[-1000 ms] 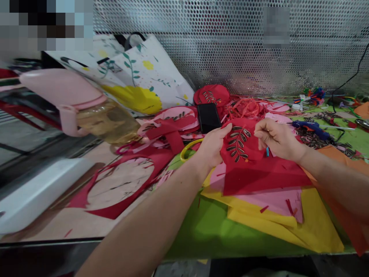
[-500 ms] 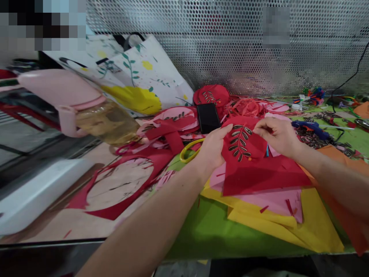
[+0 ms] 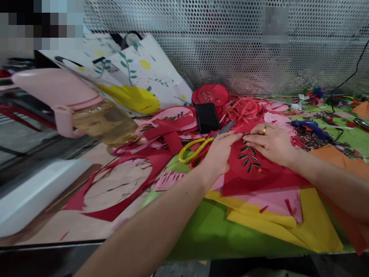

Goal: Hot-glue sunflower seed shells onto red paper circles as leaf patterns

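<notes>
A red felt-like disc (image 3: 238,154) with striped seeds (image 3: 249,157) in a leafy sprig pattern lies over a red sheet (image 3: 259,182). My left hand (image 3: 217,154) grips the disc's upper left edge, its fingers closed and pointing right. My right hand (image 3: 272,144), wearing a ring, bends over the disc's upper right, fingers together, fingertips pressed at the topmost seeds and close to my left fingertips. The right hand hides part of the sprig and the disc's right edge. Just behind my left hand, scissors (image 3: 187,152) with yellow handles lie with their blades showing.
A black phone (image 3: 207,117) lies behind the scissors. To the right are a blue glue gun (image 3: 311,129) and loose seeds (image 3: 305,142). Red discs (image 3: 211,94) are stacked at the back. A pink-lidded bottle (image 3: 103,119) and a floral bag (image 3: 144,73) stand left.
The disc has been lowered and shifted slightly right. My right hand has moved left over its top and turned knuckles-up. The scissors' blades have come into view.
</notes>
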The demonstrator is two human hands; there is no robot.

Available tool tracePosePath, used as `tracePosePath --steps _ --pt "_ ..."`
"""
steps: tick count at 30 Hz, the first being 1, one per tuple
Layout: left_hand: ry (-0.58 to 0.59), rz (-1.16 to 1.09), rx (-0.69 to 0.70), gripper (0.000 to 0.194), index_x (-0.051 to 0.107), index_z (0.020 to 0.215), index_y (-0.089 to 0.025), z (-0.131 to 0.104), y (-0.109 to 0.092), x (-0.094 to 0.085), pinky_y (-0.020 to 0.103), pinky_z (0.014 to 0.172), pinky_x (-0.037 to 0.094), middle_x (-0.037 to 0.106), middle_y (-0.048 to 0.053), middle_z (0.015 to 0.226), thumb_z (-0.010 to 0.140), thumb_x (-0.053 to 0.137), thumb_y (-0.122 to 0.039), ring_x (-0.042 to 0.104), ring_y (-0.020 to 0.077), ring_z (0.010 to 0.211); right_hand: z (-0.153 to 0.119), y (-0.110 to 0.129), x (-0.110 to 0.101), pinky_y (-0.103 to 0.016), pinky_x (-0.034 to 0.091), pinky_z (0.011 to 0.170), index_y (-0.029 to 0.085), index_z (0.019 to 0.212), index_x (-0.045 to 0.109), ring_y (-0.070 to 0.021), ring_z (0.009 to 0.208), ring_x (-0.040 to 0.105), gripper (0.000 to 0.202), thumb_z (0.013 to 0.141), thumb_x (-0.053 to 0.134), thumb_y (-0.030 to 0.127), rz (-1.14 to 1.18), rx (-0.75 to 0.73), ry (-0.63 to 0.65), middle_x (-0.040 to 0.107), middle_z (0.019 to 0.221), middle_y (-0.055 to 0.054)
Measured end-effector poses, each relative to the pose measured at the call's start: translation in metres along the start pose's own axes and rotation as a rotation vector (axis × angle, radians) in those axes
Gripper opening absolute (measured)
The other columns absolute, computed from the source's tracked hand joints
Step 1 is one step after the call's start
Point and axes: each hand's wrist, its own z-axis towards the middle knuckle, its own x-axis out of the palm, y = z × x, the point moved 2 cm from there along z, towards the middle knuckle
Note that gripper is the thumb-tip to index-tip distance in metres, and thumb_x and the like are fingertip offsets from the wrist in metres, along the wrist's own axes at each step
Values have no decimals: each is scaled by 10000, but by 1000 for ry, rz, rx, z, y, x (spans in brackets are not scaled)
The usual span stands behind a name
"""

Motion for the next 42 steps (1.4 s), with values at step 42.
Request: tracePosePath --steps 42 --pt "-110 -30 227 142 650 777 -137 10 -14 -8 275 672 520 705 20 691 639 668 -166 653 153 625 4 3 -10 -258 348 563 222 714 413 -116 536 429 253 922 328 338 426 139 -101 505 599 13"
